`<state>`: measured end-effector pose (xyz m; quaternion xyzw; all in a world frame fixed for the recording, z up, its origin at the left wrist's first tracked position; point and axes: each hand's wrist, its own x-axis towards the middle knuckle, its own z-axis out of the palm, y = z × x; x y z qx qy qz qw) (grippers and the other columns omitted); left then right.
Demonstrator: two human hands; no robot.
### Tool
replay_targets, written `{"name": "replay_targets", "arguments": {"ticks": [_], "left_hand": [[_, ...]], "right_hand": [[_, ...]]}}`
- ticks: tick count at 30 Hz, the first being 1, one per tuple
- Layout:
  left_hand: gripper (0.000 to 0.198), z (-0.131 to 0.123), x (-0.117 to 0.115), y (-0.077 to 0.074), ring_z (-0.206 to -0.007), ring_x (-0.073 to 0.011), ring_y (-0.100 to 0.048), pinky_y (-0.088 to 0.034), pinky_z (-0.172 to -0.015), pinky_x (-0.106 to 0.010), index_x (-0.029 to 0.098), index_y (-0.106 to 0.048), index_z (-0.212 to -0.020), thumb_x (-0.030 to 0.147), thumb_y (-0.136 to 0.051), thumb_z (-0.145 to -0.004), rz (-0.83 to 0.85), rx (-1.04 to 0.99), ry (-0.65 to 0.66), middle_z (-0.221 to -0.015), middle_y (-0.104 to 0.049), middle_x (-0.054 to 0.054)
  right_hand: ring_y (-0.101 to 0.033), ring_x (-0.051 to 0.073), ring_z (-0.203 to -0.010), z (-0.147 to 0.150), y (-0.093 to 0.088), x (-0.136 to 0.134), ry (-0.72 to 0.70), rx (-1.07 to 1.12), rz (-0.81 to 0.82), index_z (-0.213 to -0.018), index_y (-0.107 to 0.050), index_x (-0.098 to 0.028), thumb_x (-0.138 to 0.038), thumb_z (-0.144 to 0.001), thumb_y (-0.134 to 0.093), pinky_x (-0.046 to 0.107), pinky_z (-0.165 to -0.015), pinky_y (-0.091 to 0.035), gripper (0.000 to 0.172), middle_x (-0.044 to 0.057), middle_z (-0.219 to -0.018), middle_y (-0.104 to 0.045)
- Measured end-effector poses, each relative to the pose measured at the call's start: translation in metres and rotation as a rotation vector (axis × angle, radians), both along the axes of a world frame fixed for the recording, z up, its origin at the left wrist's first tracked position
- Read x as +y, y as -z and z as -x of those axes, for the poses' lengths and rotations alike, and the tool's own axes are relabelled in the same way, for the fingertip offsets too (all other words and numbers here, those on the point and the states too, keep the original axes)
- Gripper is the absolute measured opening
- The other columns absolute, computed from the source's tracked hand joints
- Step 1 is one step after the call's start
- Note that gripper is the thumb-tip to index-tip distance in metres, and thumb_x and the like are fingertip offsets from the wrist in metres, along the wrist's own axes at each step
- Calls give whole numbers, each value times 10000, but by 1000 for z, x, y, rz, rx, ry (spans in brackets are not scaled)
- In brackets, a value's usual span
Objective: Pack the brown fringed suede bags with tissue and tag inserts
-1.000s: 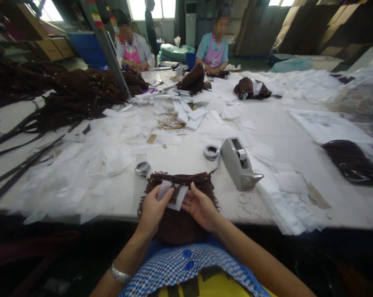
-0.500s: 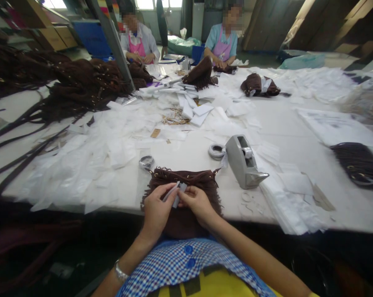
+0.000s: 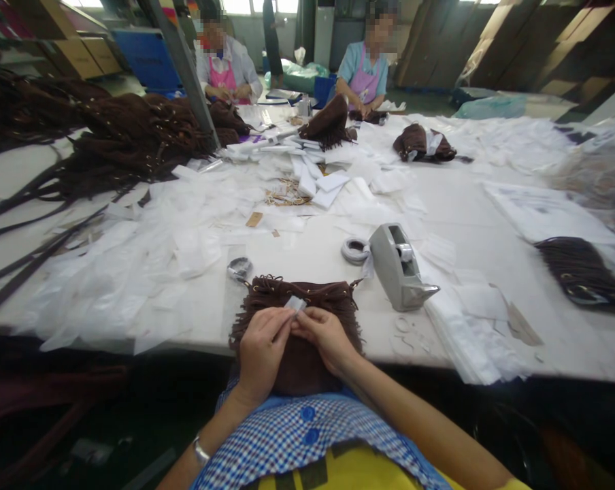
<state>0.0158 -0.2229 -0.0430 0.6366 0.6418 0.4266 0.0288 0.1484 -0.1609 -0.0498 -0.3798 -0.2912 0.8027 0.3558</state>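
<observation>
A dark brown fringed bag (image 3: 307, 367) lies at the table's front edge, right before me, its drawstring top facing away. Above its middle, my left hand (image 3: 264, 344) and my right hand (image 3: 324, 335) meet with fingertips close together. Both are closed on a small pale grey strip (image 3: 295, 304), whose upper end sticks out past the fingers; its lower part is hidden. I cannot make out what the strip is made of. A grey tape dispenser (image 3: 400, 269) stands to the right of the bag, with a tape roll (image 3: 355, 250) beside it.
Thin white wrapping sheets (image 3: 144, 252) cover the table's left side. Plastic bags (image 3: 463, 333) lie right of the dispenser. A heap of brown bags (image 3: 134, 129) is at the far left, by a metal post (image 3: 185, 75). Two co-workers (image 3: 366, 71) sit across the table.
The grey strip, earlier showing a folded-back piece and a longer lower end, is now mostly covered by my fingers. My left hand has closed in over it. The view has shifted slightly.
</observation>
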Motion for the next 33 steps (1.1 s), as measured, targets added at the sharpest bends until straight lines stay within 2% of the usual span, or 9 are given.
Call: {"name": "replay_targets", "arguments": {"ticks": [3, 10, 14, 17, 20, 24, 28, 30, 33], "left_hand": [[205, 0, -1, 1, -1010, -203, -643, -531, -946, -354, 193, -720, -1080, 146, -605, -917, -25, 36, 10, -1040, -728, -63], [329, -6, -8, -1, -1137, -233, -616, -486, -1032, -401, 217, -694, -1198, 118, -543, -923, 17, 57, 84, -1165, -724, -63], [236, 1, -10, -12, -1125, -231, -646, -492, -1029, -388, 225, -727, -1108, 271, -570, -938, 167, -278, 0, -1167, -726, -59], [308, 11, -4, -18, -1051, -236, -684, -545, -930, -356, 185, -699, -1100, 406, -619, -901, 345, -615, -92, -1138, -728, -88], [444, 17, 3, -16, -982, -255, -709, -574, -838, -343, 140, -664, -1102, 477, -703, -815, 565, -858, 28, -1102, -735, -124], [490, 15, 7, -9, -1040, -251, -697, -560, -873, -322, 133, -648, -1109, 458, -764, -761, 668, -1012, 83, -1139, -728, -132], [500, 12, 10, -5, -1005, -251, -710, -567, -862, -312, 144, -653, -1069, 399, -836, -679, 717, -1051, 25, -1072, -750, -118], [484, 11, 11, -5, -968, -247, -719, -571, -850, -310, 149, -651, -1052, 389, -835, -675, 732, -1043, 8, -1037, -756, -107], [470, 12, 11, -4, -950, -242, -722, -575, -839, -307, 151, -638, -1059, 404, -810, -702, 732, -1032, 12, -1020, -756, -97]], "right_hand": [[-691, 143, -716, 1, 0, -1, 10, -30, -13, -816, -752, -101, -420, -610, -899, 267, -749, -579, 408, 63, -794, -719], [-661, 139, -709, 1, -5, -4, 22, -46, -102, -836, -754, -113, -498, -711, -817, 264, -721, -552, 410, 65, -785, -712], [-637, 124, -671, 3, -5, -3, 40, -87, -81, -807, -755, -118, -477, -675, -844, 264, -718, -545, 393, 39, -713, -685], [-621, 115, -658, 2, -4, -1, 14, -99, -73, -855, -765, -127, -497, -686, -830, 253, -692, -530, 412, 34, -713, -677], [-575, 85, -611, 0, -2, 1, -16, -116, -122, -797, -752, -132, -508, -708, -809, 207, -618, -482, 390, 11, -680, -646], [-478, 65, -487, -4, -5, 5, -121, -236, -282, -691, -707, -139, -570, -782, -717, 190, -487, -390, 440, -36, -544, -547], [-540, 107, -462, -30, -26, 15, -302, -470, -535, -800, -749, -166, -550, -884, -608, 234, -502, -439, 417, -21, -539, -596], [-636, 149, -594, -59, -42, 27, -132, -690, -776, -860, -768, -194, -490, -921, -584, 276, -642, -510, 354, 23, -687, -699], [-648, 232, -1058, -121, -57, 56, 372, -1084, -1014, -1068, -750, -233, -445, -947, -557, 366, -993, -463, 311, 90, -1122, -723]]}}
